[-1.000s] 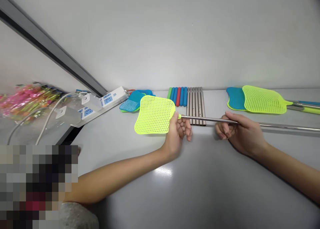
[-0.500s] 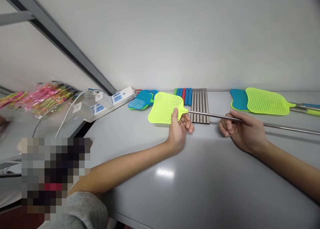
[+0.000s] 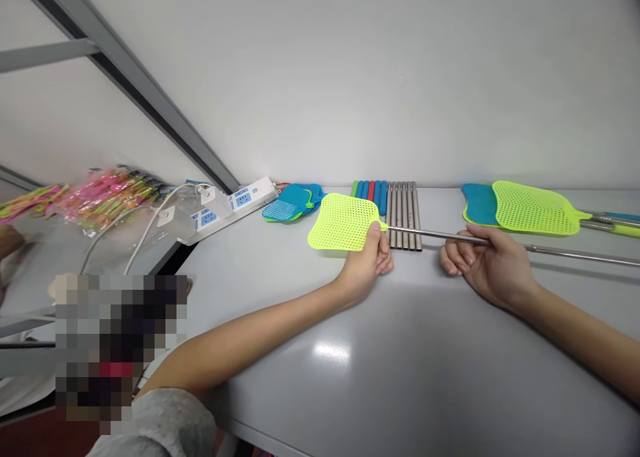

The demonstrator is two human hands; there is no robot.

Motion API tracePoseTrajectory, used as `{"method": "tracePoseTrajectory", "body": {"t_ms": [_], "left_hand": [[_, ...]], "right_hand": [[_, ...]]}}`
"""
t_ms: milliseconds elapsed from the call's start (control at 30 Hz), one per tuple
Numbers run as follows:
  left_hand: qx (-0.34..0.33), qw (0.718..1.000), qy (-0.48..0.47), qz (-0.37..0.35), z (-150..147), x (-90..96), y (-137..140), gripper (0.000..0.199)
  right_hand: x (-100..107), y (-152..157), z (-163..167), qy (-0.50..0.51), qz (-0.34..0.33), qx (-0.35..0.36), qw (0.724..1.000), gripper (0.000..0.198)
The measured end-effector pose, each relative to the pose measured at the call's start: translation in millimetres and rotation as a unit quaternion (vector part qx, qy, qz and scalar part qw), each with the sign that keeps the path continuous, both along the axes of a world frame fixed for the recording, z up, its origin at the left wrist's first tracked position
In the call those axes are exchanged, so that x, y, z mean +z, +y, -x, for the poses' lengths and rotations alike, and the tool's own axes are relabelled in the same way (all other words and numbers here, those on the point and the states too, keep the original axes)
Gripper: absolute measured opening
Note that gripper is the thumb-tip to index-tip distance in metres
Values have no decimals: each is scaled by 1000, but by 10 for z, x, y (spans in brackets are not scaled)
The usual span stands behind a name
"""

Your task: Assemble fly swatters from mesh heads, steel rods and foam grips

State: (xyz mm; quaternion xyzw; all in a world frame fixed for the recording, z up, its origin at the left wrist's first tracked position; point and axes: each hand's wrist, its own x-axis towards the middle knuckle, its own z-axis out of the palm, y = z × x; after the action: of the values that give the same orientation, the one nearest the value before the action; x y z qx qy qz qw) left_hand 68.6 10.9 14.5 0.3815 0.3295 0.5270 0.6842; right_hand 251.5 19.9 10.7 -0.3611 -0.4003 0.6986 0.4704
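Pointing left, the lime-green perforated plastic swatter (image 3: 345,222) slopes down rightward along its silver metal rod (image 3: 425,232); the left hand (image 3: 367,260) clasps its neck (image 3: 384,226), the half-open right hand (image 3: 493,260) the rod.

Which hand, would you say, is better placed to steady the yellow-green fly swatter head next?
Probably the left hand: it grips the yellow-green fly swatter head at its base, whereas the right hand is farther along, holding the metal rod.
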Motion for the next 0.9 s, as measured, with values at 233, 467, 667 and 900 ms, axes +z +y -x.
{"method": "tracePoseTrajectory", "body": {"t_ms": [233, 467, 667, 900], "left_hand": [[-72, 997, 2, 5, 64, 18, 9, 45], [-65, 998, 4, -11, 62, -13, -13, 45], [-78, 996, 24, -26, 29, -13, -49, 45], [-76, 994, 65, -33, -13, 28, -91, 48]], "right_hand": [[-5, -11, 1, 7, 24, 48, 999, 51], [17, -22, 34, 15, -5, 48, 999, 55], [-29, -29, 40, 18, -43, 82, 996, 56], [-21, -61, 84, 9, -44, 94, 995, 57]]}}
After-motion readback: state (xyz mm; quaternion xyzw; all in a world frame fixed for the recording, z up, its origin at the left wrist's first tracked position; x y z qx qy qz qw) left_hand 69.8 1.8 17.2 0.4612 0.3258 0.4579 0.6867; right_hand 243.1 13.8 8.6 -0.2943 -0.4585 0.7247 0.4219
